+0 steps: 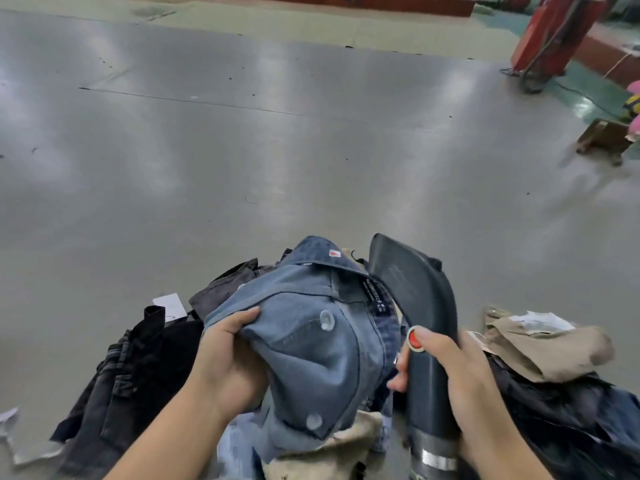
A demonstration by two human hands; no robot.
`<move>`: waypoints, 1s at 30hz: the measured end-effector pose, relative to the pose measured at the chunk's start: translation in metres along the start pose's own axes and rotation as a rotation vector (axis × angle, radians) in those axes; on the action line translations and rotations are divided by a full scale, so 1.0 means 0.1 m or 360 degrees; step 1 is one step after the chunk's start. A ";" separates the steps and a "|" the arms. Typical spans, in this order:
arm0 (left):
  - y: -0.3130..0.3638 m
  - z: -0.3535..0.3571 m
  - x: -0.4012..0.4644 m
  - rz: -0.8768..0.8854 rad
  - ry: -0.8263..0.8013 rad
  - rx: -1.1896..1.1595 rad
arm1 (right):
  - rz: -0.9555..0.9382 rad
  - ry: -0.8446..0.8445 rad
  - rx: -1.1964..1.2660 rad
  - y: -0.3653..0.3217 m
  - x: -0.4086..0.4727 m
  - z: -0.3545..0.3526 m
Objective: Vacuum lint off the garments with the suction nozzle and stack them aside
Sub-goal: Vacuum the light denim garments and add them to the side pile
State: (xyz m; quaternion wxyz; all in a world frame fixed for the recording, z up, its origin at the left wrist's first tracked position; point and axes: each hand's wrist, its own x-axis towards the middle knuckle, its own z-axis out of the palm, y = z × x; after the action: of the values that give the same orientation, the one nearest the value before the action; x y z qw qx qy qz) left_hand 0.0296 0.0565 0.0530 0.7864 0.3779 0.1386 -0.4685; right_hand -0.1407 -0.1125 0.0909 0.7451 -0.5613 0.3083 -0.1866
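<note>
A blue denim garment [311, 341] is held up above the heap in front of me, inside out, with its waistband label showing. My left hand [228, 355] grips its left edge, thumb on top of the fabric. My right hand [450, 372] is wrapped round the handle of the dark grey suction nozzle [415, 296], thumb beside a red button. The nozzle's flat mouth points up and away, just right of the denim's waistband.
Black garments [128, 375] lie at the left on a wide grey table [277, 150]. A tan garment [547, 348] rests on dark clothes at the right. Beige cloth [329, 455] lies under the denim. Paper tags [169, 303] lie near the black pile. A red stand [547, 36] is beyond the table.
</note>
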 end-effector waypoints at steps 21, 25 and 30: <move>-0.14 0.09 0.07 0.0232 0.0186 -0.0113 | 0.0272 -0.0144 -0.0306 0.12 -0.20 0.17; -0.15 0.06 0.03 0.0225 0.0224 -0.0073 | 0.0194 0.0157 -0.0283 -0.04 -0.09 -0.08; -0.17 0.10 0.01 0.0297 0.0234 -0.0057 | 0.0203 -0.0072 -0.0356 -0.07 -0.21 -0.05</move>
State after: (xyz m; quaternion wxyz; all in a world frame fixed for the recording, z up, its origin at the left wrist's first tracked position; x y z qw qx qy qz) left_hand 0.0150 0.0442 0.0512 0.8209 0.4085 0.1685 -0.3617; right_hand -0.1594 -0.1051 0.1018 0.6949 -0.6242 0.3453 -0.0903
